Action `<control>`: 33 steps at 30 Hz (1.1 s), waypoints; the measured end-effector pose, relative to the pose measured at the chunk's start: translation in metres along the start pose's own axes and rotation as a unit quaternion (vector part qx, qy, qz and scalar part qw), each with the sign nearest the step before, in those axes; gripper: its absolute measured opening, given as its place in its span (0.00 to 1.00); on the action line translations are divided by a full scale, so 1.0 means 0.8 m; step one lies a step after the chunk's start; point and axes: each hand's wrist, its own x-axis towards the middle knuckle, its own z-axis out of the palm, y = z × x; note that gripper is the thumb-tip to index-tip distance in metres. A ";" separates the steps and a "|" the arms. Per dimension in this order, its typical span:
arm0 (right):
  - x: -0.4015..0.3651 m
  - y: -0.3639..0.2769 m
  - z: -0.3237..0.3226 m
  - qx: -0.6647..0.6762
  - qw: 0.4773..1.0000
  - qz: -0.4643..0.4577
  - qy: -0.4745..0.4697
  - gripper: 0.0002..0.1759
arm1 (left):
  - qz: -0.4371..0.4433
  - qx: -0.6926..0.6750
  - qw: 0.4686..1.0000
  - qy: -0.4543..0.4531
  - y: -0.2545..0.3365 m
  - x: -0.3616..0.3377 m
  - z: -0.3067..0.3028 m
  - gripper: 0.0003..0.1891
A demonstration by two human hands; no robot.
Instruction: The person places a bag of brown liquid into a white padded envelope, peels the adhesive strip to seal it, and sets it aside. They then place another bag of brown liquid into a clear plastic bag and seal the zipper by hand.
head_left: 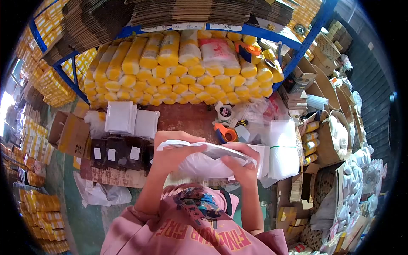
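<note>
At the left of the frame, an open brown cardboard box (70,136) stands beside dark flat packets with white labels (111,155); glossy white plastic-wrapped packs (121,118) sit just above those. Left of centre, the left hand (170,151) pinches one end of a crinkled white plastic package (204,165); a flat thumb should spare the thin film. The package is at the frame's centre, held up over the lower edge of a worn red-brown tabletop (176,121), and keeping it level would probably stop the contents sliding. At its other end, the right hand (243,163) pinches it between thumb and fingers; even pressure from both seems best. Further right, a translucent plastic sheet stack with a green band (282,159) is near, so elbow room matters
</note>
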 end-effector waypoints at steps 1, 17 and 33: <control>-0.001 0.005 0.001 -0.002 1.000 0.000 0.000 0.14 | -0.016 -0.004 1.000 0.010 -0.004 0.001 -0.001 0.09; -0.082 0.253 0.005 -0.348 0.925 0.110 -0.102 0.13 | -0.151 0.121 0.976 -0.101 -0.248 -0.055 -0.075 0.07; -0.067 0.246 0.019 -0.204 0.906 0.341 -0.143 0.33 | -0.255 0.112 0.903 -0.327 -0.335 -0.010 -0.073 0.10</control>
